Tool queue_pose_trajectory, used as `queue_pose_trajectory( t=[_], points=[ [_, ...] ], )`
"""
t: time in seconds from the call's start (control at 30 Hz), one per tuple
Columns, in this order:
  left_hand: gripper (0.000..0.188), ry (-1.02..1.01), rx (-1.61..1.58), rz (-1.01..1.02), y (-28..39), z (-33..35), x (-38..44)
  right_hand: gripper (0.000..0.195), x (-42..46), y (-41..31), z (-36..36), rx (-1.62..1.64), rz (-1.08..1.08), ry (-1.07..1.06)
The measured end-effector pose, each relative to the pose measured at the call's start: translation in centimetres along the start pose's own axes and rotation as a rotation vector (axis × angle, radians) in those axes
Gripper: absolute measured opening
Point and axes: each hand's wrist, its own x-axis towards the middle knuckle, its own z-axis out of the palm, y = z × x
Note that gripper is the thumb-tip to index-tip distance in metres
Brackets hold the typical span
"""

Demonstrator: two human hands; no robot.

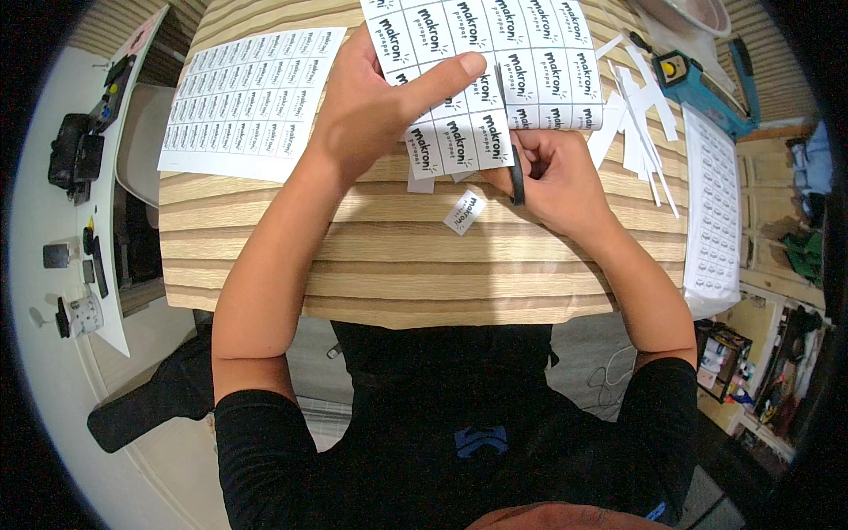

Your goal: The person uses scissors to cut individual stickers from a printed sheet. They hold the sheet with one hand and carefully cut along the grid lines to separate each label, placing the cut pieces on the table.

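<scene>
My left hand (pixel 371 109) holds a white sheet of printed labels (pixel 556 63) from its left side, thumb lying across the front. The labels sit in a ruled grid and bear the same writing. Black-handled scissors (pixel 518 177) are in my right hand (pixel 562 177), just under the sheet. Their blades point up into a cut between two label columns, with the paper on the right of the cut curling back. One loose cut label (pixel 464 212) lies tilted on the wood-patterned tabletop (pixel 397 265). Another small paper piece (pixel 421 183) is partly hidden beneath the sheet.
A second label sheet (pixel 245 99) lies flat at the left. White paper offcuts (pixel 639 126) are scattered at the right, beside what looks like a teal impulse sealer (pixel 705 89). Printed sheets in clear plastic (pixel 712 218) line the right edge. A basin (pixel 695 13) stands behind.
</scene>
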Motion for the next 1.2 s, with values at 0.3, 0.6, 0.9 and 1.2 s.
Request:
queue_pose_trajectory(
  t=[0.3, 0.6, 0.9, 1.2],
  points=[
    [0.035, 0.005, 0.117, 0.026, -0.1, -0.1, -0.2, 0.027, -0.2, -0.2, -0.3, -0.036, -0.01, -0.068],
    [0.037, -0.008, 0.089, 0.025, -0.2, 0.0, -0.3, 0.027, -0.1, 0.4, -0.3, -0.04, -0.03, -0.063],
    [0.037, -0.046, 0.145, 0.072, 0.0, -0.4, 0.0, 0.027, 0.1, 0.4, -0.5, -0.061, -0.022, -0.076],
    [0.039, -0.023, 0.132, 0.077, 0.3, -0.1, -0.2, 0.038, 0.1, 0.0, -0.4, -0.04, 0.005, -0.051]
  ],
)
